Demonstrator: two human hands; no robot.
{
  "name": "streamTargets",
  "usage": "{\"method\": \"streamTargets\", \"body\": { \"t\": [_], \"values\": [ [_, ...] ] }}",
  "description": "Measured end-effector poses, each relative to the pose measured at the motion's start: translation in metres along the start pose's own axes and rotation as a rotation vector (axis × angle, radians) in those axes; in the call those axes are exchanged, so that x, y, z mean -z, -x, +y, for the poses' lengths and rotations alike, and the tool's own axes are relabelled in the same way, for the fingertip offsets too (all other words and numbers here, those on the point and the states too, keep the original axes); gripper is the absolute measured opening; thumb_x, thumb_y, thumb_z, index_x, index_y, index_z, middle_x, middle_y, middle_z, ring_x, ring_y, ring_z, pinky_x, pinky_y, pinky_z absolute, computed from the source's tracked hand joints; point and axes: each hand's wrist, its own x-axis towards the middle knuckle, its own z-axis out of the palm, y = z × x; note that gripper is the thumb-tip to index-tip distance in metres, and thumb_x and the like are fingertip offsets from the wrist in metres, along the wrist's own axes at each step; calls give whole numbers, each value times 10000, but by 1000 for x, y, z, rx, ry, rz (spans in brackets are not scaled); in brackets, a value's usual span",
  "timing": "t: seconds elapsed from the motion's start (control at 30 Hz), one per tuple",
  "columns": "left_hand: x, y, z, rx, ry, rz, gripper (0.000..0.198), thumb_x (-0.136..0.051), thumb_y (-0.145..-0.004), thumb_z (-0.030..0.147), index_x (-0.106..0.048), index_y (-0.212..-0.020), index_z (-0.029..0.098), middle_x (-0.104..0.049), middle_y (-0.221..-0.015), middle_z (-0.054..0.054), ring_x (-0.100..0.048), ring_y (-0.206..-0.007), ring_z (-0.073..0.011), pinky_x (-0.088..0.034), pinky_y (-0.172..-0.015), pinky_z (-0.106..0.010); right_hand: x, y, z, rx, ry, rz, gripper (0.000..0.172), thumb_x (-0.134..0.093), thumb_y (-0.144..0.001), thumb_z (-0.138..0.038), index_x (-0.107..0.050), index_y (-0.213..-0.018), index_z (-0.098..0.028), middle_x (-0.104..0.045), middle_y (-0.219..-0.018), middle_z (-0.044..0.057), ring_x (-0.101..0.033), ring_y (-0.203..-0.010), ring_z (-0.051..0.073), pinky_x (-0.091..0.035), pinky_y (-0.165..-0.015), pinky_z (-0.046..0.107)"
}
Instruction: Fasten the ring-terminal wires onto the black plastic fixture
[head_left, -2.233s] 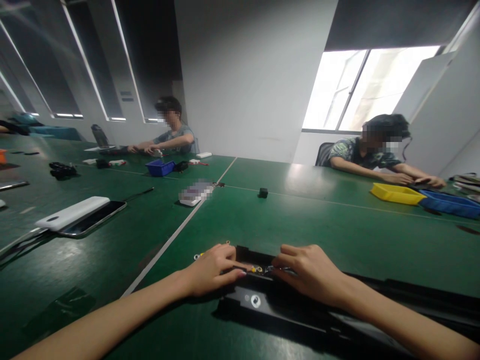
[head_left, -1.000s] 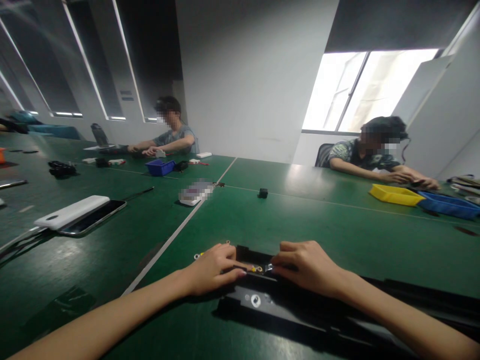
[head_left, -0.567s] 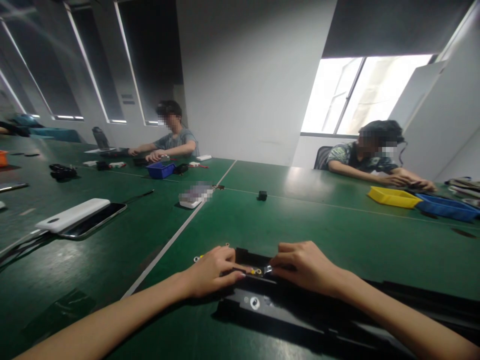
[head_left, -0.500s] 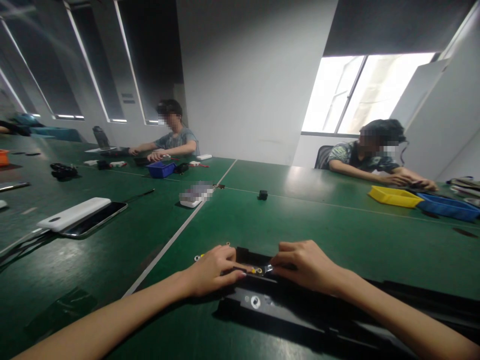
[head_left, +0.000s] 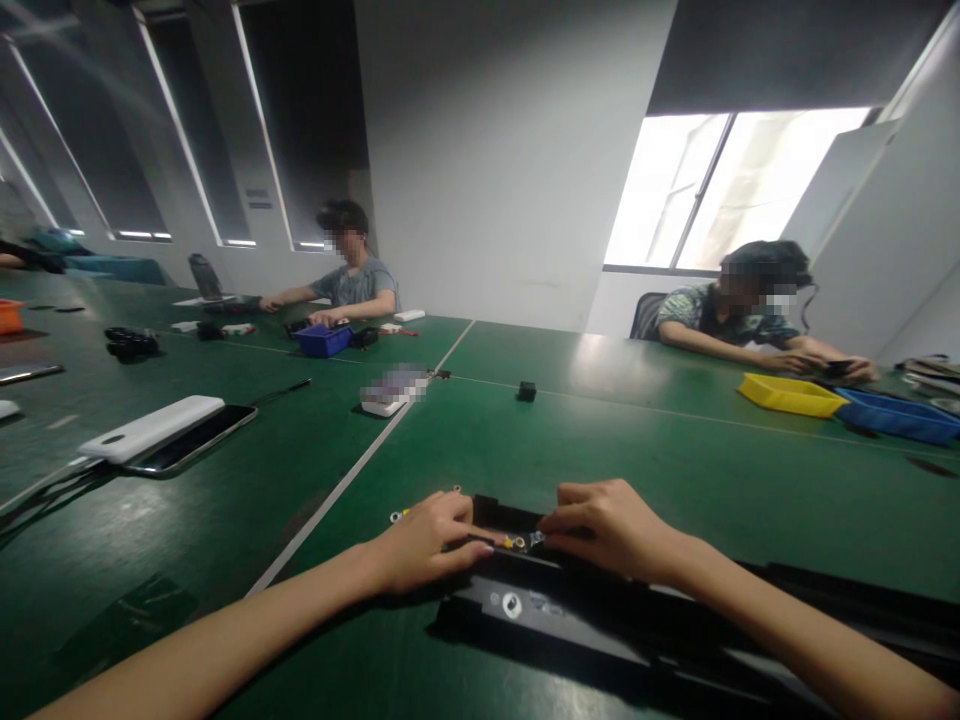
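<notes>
A long black housing (head_left: 555, 625) lies open on the table in front of me. My left hand (head_left: 431, 545) reaches into its left end, index finger and thumb closed at a yellow-sleeved ring terminal (head_left: 514, 542). My right hand (head_left: 619, 530) pinches a small shiny, silvery piece (head_left: 536, 539) just right of the terminal's ring. What this piece is cannot be made out. Another ring terminal with a yellow sleeve (head_left: 397, 516) shows beyond my left wrist, outside the housing. My right forearm crosses over the housing and hides part of it.
On the green table (head_left: 450, 450) stand a small black block (head_left: 527, 391), a white power bank (head_left: 154, 425) and a phone (head_left: 195, 440). Yellow (head_left: 787, 396) and blue (head_left: 900, 415) trays lie at the right. Two people sit across, one behind a dark blue bin (head_left: 324, 341).
The shiny piece at my right fingertips has turned slightly. Both my hands stay in place. Across the table, the left person's hands have shifted near the dark blue bin.
</notes>
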Motion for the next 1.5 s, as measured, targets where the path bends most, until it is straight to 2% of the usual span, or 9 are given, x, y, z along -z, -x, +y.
{"method": "streamTargets", "body": {
  "t": [0.3, 0.6, 0.97, 1.5],
  "values": [
    [0, -1, -1, -9, -10, 3, 334, -328, -975, 381, -520, -1246, 345, -497, -842, -27, -470, -820, -185, -349, -764, -312, 3, -2, 0, 5, -9, -26, 186, -546, -859, -345, -705, -928, -278, -598, -710, -2, -520, -562, 91, -276, -505, 224],
    [0, 0, -1, -11, -9, 14, 337, -330, -973, 394, -526, -1242, 338, -497, -835, -27, -467, -802, -178, -352, -716, -281, 7, -3, -1, 34, -12, -26, 206, -526, -872, -347, -707, -931, -269, -599, -713, 5, -530, -574, 95, -288, -510, 221],
    [-1, 0, -1, 0, -16, 3, 328, -343, -971, 378, -520, -1246, 346, -496, -842, -29, -465, -812, -184, -353, -717, -285, 5, -3, 0, 32, -5, -19, 194, -536, -865, -336, -707, -920, -262, -596, -709, 2, -516, -565, 89, -269, -503, 222],
    [-1, 0, -2, 0, -10, 15, 346, -338, -969, 393, -560, -1216, 295, -506, -847, -38, -469, -821, -187, -364, -739, -295, 2, -1, -4, 9, 8, 3, 197, -524, -866, -331, -704, -912, -266, -581, -688, -5, -499, -534, 84, -250, -490, 234]
  ]
}}
